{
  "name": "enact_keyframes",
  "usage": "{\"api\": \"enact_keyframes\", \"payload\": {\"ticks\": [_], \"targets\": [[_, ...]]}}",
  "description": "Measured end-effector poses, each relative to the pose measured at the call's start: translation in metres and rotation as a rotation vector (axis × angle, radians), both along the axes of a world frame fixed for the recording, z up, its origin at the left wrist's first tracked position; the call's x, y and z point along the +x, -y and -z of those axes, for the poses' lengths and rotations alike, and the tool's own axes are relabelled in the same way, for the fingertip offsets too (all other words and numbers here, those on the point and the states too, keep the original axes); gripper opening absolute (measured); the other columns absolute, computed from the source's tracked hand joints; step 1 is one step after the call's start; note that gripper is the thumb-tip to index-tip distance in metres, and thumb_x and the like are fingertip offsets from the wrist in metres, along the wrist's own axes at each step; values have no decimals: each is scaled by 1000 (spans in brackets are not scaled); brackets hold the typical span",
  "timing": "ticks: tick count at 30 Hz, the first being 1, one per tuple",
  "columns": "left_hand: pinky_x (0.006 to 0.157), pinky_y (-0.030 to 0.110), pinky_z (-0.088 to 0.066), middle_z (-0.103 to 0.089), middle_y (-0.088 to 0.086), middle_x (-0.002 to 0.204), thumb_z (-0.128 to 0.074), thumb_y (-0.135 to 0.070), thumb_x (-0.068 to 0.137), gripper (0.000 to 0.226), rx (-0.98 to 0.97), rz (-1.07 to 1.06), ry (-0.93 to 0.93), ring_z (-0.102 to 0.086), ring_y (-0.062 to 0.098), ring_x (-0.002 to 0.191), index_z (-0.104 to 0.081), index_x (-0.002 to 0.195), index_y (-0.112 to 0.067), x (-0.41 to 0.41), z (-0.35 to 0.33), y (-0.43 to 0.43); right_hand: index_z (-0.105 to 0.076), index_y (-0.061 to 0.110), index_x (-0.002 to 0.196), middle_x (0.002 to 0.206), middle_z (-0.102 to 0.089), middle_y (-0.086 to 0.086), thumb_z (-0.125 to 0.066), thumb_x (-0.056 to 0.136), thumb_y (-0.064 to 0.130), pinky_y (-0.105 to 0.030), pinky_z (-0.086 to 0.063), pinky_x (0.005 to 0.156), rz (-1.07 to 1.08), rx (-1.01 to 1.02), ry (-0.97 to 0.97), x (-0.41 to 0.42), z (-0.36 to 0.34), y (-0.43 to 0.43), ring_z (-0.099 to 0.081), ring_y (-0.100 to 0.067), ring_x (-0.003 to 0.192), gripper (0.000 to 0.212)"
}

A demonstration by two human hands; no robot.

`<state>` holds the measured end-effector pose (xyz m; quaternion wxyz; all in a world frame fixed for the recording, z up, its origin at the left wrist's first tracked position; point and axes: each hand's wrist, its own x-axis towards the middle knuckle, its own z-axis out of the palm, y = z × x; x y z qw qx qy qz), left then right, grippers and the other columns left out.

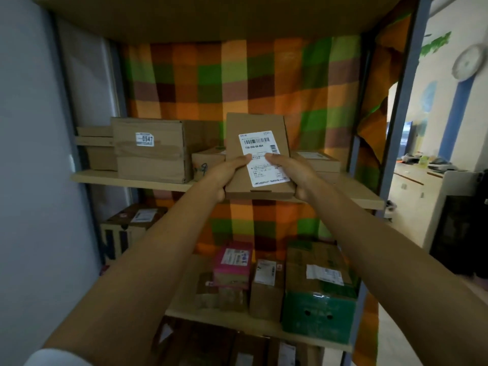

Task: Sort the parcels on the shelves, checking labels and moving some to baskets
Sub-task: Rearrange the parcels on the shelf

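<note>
Left hand [227, 175] grips lower left corner of flat brown cardboard parcel [254, 125], thumb on white barcode label [260, 146]. Right hand [293, 175] grips lower right corner, thumb also on label. Parcel held in air in front of middle wooden shelf [132, 178], label face toward camera, long axis running up and away from hands. Both hands equally near. No basket in view, so direction of any transfer cannot be told.
</note>
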<state>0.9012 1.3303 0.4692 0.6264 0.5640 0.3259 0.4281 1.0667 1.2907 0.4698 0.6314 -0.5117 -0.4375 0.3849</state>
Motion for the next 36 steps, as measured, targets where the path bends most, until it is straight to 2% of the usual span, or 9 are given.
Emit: {"api": "enact_keyframes", "payload": {"ticks": [3, 7, 14, 17, 22, 28, 31, 34, 36], "targets": [[57, 27, -60, -74, 5, 88, -72, -20, 89, 11, 35, -96, 18, -71, 14, 65, -66, 96, -14, -35, 3, -1, -43, 3, 143, 105, -75, -14, -82, 80, 22, -38, -62, 69, -26, -6, -16, -34, 1, -7, -76, -26, 87, 77], [62, 31, -60, -73, 13, 109, -77, -23, 85, 47, 62, -204, 42, -73, 23, 87, -61, 125, -6, -72, 5, -6, -37, 6, 149, 107, -74, -12, -81, 82, 18, -31, -59, 58, -6, 34, 0, -76, -4, -19, -76, -21, 79, 81], [61, 27, -60, -74, 9, 98, -73, -19, 88, 36, 100, -236, 47, -71, 18, 79, -63, 120, -6, -135, -3, -19, -35, 4, 148, 112, -72, -15, -79, 84, 19, -28, -57, 50, -35, 32, -1, -138, -10, -48, -75, -18, 68, 80], [80, 38, -60, -73, 13, 110, -76, -20, 86, 42, 78, -245, 38, -72, 26, 95, -63, 123, -7, -158, 1, -26, -36, 6, 149, 119, -71, -15, -81, 82, 21, -31, -59, 55, -76, 27, -23, -162, -3, -60, -76, -24, 84, 81], [60, 27, -58, -71, 7, 105, -72, -24, 89, 37, 114, -288, 15, -69, 18, 83, -57, 120, -10, -188, 7, -40, -54, 7, 131, 115, -72, -12, -76, 86, 20, -29, -60, 59, -83, 31, -18, -196, 4, -75, -75, -24, 89, 52], [98, 41, -50, -55, 1, 127, -69, -36, 91, 65, 539, -548, -365, -58, 21, 114, -37, 143, -12, -200, 10, -55, -51, 9, 130, 117, -68, -7, -69, 93, 18, -27, -58, 62, 28, 93, 4, -223, 14, -74, -70, -24, 96, 42], [91, 36, -55, -70, 0, 114, -68, -58, 84, 59, 492, -369, -235, -69, 19, 104, -60, 127, -18, -205, 8, -54, -49, 14, 135, 119, -67, -9, -52, 102, 34, -31, -57, 73, -100, 104, 34, -248, 1, -68, -68, -24, 100, 38], [69, 20, -56, -71, -5, 101, -57, -51, 93, 46, 395, -239, -43, -72, 4, 85, -57, 128, -22, -212, 4, -48, -54, 19, 137, 123, -66, -7, -46, 104, 43, -40, -54, 94, -241, 147, 97, -263, -10, -65, -65, -23, 109, 42], [66, 26, -55, -67, -7, 103, -52, -57, 91, 52, 339, -153, -52, -68, 5, 88, -50, 133, -27, -217, 2, -44, -56, 23, 134, 124, -67, -8, -53, 100, 46, -49, -52, 101, -309, 135, 136, -263, -14, -67, -65, -27, 112, 42]]}}
